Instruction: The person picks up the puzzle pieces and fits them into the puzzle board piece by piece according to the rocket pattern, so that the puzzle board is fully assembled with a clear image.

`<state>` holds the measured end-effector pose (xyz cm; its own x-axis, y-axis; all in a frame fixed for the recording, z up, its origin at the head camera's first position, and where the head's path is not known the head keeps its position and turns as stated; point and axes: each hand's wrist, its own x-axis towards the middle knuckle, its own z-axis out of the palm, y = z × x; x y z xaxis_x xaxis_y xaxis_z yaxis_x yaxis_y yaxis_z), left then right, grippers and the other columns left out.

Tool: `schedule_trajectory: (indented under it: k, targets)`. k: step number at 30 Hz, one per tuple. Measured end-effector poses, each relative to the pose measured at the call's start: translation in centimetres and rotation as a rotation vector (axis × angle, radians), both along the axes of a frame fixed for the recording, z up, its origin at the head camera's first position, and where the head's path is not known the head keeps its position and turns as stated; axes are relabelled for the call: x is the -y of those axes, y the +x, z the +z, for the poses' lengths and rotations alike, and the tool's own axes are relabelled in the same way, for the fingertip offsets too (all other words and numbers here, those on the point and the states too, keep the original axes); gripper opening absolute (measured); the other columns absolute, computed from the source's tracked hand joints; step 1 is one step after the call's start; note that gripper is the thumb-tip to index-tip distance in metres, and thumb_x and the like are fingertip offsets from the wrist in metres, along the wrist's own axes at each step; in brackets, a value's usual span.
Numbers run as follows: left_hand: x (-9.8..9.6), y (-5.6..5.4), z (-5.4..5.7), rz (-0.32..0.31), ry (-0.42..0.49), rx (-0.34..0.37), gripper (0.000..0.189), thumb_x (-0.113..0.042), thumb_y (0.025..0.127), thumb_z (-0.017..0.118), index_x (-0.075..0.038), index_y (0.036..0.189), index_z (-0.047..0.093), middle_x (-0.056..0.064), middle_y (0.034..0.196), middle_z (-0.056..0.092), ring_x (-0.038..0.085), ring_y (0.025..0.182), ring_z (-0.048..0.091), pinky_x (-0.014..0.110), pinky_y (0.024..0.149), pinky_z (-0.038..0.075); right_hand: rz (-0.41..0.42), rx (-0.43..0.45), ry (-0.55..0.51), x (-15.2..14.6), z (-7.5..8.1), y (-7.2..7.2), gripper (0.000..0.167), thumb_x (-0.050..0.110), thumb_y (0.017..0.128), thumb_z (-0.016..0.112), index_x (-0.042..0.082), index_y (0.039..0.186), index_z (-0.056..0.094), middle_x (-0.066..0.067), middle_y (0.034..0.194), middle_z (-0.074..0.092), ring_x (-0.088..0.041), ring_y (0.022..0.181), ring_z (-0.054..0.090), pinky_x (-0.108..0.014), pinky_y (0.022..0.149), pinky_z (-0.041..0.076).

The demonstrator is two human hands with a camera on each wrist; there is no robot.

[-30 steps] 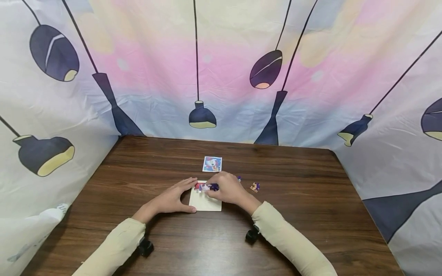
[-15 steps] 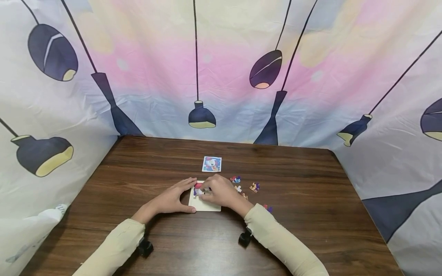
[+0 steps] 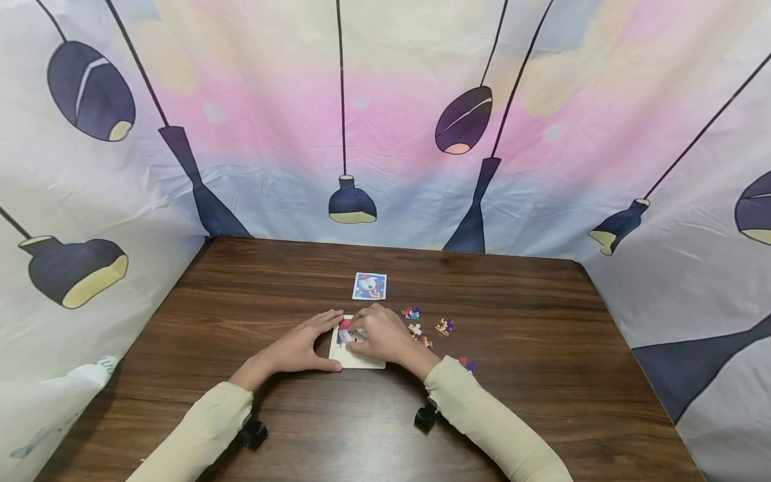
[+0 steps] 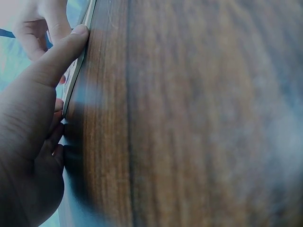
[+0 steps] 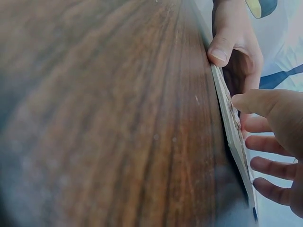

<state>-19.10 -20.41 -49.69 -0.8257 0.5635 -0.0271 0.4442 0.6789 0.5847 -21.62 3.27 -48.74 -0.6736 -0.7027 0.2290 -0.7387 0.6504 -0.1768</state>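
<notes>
A small pale square puzzle board (image 3: 360,362) lies flat on the table, with red, white and purple puzzle pieces (image 3: 345,337) set in its far left part. My left hand (image 3: 299,346) holds the board along its left side, thumb at the near corner and fingertips at the far one. Over the board, my right hand (image 3: 384,335) presses on the pieces with thumb and fingertips. The right wrist view shows the right fingers (image 5: 272,143) spread apart at the board's surface, and the left thumb (image 5: 220,51) on its edge. My right hand hides much of the board.
Several loose puzzle pieces lie right of the board, among them a red and blue piece (image 3: 411,312) and a yellow and purple piece (image 3: 444,326). A printed picture card (image 3: 369,286) lies behind the board. A printed cloth (image 3: 397,194) hangs behind the dark wooden table (image 3: 518,301).
My right hand has moved left with a puzzle piece, lowered it onto the board, and its fingers now press there. Loose pieces it covered now show. My left hand stays put.
</notes>
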Motion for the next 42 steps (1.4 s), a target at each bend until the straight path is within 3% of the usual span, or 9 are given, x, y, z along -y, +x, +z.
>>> schedule_trajectory:
  k: [16, 29, 35, 42]
  targets:
    - [0.0, 0.0, 0.1, -0.003, -0.008, -0.014, 0.106, -0.064, 0.080, 0.079, -0.009, 0.160, 0.035, 0.008, 0.167, 0.030, 0.035, 0.155, 0.022, 0.063, 0.119, 0.026, 0.022, -0.003, 0.007, 0.2, 0.2, -0.2, 0.024, 0.042, 0.088, 0.078, 0.025, 0.104, 0.083, 0.004, 0.117, 0.074, -0.015, 0.104, 0.065, -0.029, 0.086, 0.054]
    - [-0.1, 0.0, 0.1, -0.002, -0.018, -0.019, 0.106, -0.062, 0.080, 0.080, -0.008, 0.160, 0.035, 0.009, 0.167, 0.030, 0.035, 0.155, 0.022, 0.063, 0.119, 0.026, 0.049, 0.002, 0.050, 0.1, 0.8, -0.2, 0.028, 0.042, 0.092, 0.075, 0.022, 0.110, 0.082, 0.002, 0.121, 0.073, -0.015, 0.107, 0.065, -0.028, 0.091, 0.053]
    - [-0.1, 0.0, 0.1, 0.000, -0.018, -0.012, 0.106, -0.064, 0.080, 0.079, -0.010, 0.160, 0.035, 0.010, 0.167, 0.030, 0.036, 0.154, 0.023, 0.063, 0.118, 0.027, 0.039, 0.064, -0.059, -1.2, 1.3, 0.1, 0.027, 0.036, 0.096, 0.071, 0.018, 0.115, 0.080, -0.001, 0.123, 0.073, -0.020, 0.117, 0.064, -0.037, 0.101, 0.052]
    - [-0.2, 0.0, 0.0, 0.010, -0.018, 0.007, 0.108, -0.067, 0.079, 0.078, -0.012, 0.161, 0.034, 0.010, 0.167, 0.028, 0.038, 0.154, 0.022, 0.066, 0.117, 0.026, -0.042, 0.039, -0.149, -4.1, 2.0, 0.4, 0.031, 0.035, 0.095, 0.074, 0.013, 0.115, 0.080, 0.000, 0.116, 0.075, -0.020, 0.109, 0.067, -0.040, 0.094, 0.055]
